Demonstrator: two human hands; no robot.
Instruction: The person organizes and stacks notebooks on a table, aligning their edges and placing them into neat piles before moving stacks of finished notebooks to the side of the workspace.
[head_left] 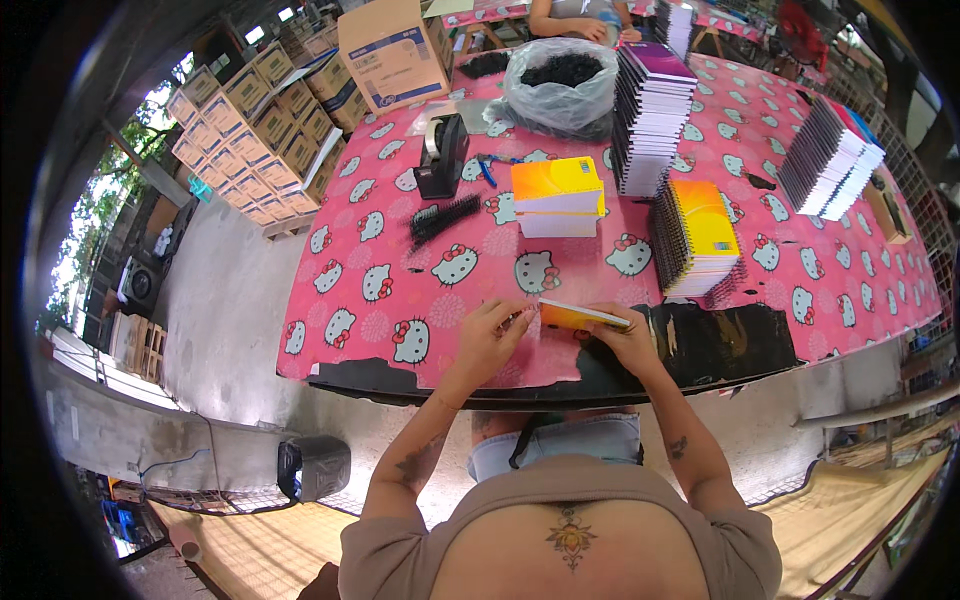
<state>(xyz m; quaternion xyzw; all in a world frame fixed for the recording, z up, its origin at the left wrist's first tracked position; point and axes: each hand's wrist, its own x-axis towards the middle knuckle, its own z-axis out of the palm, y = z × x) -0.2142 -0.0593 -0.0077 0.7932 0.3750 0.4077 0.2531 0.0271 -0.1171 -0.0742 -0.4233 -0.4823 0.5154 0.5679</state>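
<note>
A small notebook [568,316] with a yellow-orange cover is held tilted just above the near edge of the table. My right hand [627,342] grips its right end, thumb on the cover. By the left end of the notebook, my left hand [494,338] has its fingers pinched together; what they hold, if anything, is too small to tell. Farther up the table lies a stack of yellow-orange notebooks [558,190] with no coil visible. To its right stands a stack of coil-bound notebooks [694,238] with similar covers. Loose black binding coils [443,220] lie to the left.
A black tape dispenser [442,158] and blue-handled pliers [487,172] sit at the back left. Behind are a plastic bag [560,88] of black coils and tall purple-covered notebook stacks [652,120]. Cartons [255,130] are piled left. Another person's hand [592,30] shows across the table.
</note>
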